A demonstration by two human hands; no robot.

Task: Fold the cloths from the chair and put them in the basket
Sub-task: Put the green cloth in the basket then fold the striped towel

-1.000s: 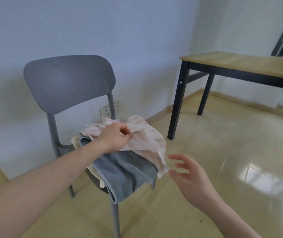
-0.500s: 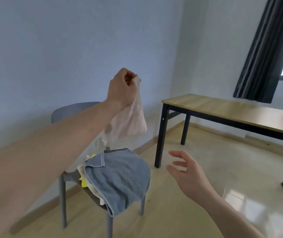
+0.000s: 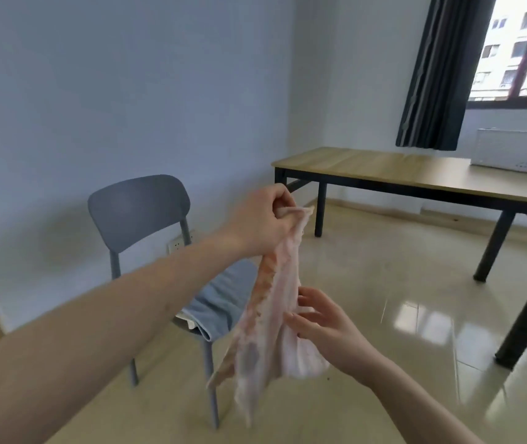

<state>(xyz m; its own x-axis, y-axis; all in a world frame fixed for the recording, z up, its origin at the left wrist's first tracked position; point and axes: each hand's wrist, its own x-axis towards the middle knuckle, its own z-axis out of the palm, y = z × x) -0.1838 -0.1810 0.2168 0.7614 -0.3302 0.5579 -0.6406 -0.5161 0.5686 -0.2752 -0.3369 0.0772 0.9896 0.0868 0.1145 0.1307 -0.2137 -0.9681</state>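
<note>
A wooden table (image 3: pixel 416 169) with black legs stands well to the right of both hands, carrying a white basket (image 3: pixel 515 150) at its far end, well apart from any fingers. Behind it a dark curtain (image 3: pixel 438 72) hangs beside a window (image 3: pixel 524 46).

The grey chair (image 3: pixel 140 213) stands behind and below the left hand's fingers, against the wall. On its seat lies a blue cloth (image 3: pixel 220 299), draped over the front edge, with a sliver of a white cloth (image 3: pixel 187 315) showing under it; both sit to the left of the right hand's fingers and below the left fist.

The pink cloth (image 3: pixel 271 315) hangs in the air in front of the chair, clear of the seat. The left hand (image 3: pixel 262 225) grips its top corner, fingers curled tight around the fabric, so the cloth trails straight down from that fist in 1 long bunched strip. The right hand (image 3: pixel 323 325) meets it lower down: the thumb and fingertips pinch the right edge about halfway along, the other fingers loosely spread and lying against the cloth. Below those fingers the fabric billows out into a rounded fold, and its ragged lower end dangles further down and left, blurred.
</note>
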